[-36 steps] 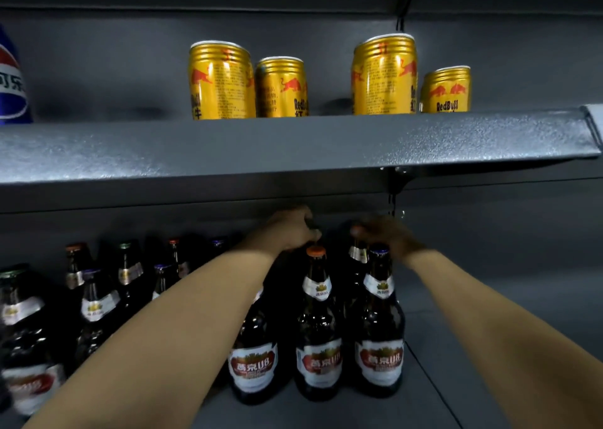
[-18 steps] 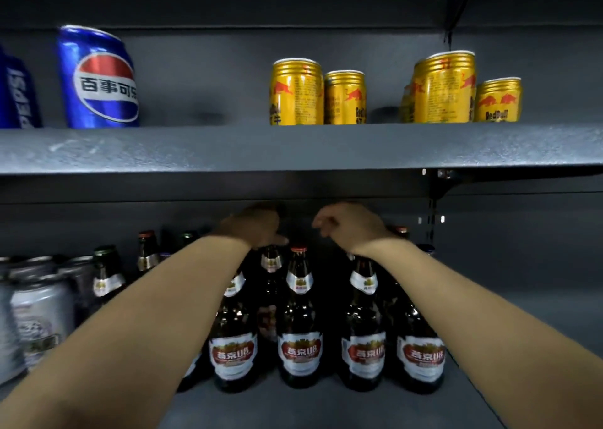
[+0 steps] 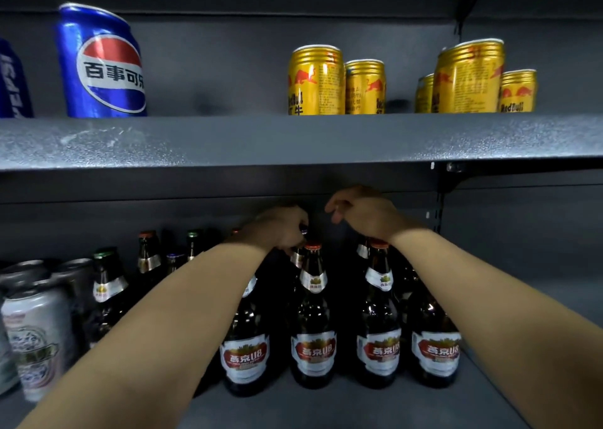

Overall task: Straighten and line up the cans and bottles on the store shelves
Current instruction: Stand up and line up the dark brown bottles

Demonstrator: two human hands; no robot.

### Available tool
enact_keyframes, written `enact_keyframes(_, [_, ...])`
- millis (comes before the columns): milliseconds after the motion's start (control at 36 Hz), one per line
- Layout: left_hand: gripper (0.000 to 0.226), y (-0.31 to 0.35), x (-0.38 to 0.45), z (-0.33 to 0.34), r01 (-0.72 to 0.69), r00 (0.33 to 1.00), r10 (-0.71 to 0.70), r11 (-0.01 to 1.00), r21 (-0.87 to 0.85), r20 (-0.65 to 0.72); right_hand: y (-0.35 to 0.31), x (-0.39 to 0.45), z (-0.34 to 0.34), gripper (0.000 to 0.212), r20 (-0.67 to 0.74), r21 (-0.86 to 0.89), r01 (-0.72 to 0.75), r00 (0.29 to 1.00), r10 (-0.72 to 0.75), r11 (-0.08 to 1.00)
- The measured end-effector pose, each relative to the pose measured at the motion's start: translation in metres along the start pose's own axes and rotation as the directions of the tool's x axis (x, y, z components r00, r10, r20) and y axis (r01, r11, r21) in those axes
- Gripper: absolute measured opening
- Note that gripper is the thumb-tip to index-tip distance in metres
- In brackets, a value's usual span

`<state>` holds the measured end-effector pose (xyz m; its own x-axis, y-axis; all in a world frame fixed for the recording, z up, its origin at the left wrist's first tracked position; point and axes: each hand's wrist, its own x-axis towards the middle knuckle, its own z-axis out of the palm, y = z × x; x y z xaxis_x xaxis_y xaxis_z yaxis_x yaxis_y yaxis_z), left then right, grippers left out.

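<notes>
Left hand (image 3: 280,229) fingers pinching rear bottle cap (image 3: 304,231) (half hidden); right hand (image 3: 365,213) fingers loosely curled, above bottles.

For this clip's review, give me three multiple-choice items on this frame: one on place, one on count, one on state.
1. Where does the blue Pepsi can stand?
A. upper shelf, left
B. lower shelf
C. upper shelf, far right

2. How many front-row beer bottles show red labels?
A. two
B. four
C. six

3. What is the left hand doing?
A. resting on the upper shelf
B. reaching a bottle top behind the front row
C. holding a can

Answers: A, it stands left of the gold Red Bull cans; B, four labels face forward; B, its fingers close over a cap.
</notes>
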<state>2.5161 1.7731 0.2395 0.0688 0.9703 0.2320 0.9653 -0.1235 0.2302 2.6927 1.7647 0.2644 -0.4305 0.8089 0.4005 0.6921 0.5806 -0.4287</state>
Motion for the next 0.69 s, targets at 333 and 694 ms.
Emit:
enact_keyframes(333, [0.038, 0.009, 0.018, 0.008, -0.054, 0.999, 0.054, 0.995, 0.078, -0.003, 0.005, -0.004, 0.001, 0.028, 0.026, -0.066, -0.025, 0.999, 0.026, 0.998])
enact_keyframes(694, [0.023, -0.052, -0.017, -0.048, 0.019, 0.984, -0.020, 1.000, -0.008, -0.174, -0.034, 0.005, 0.032, 0.032, -0.022, -0.077, 0.043, 0.999, -0.045, 0.996])
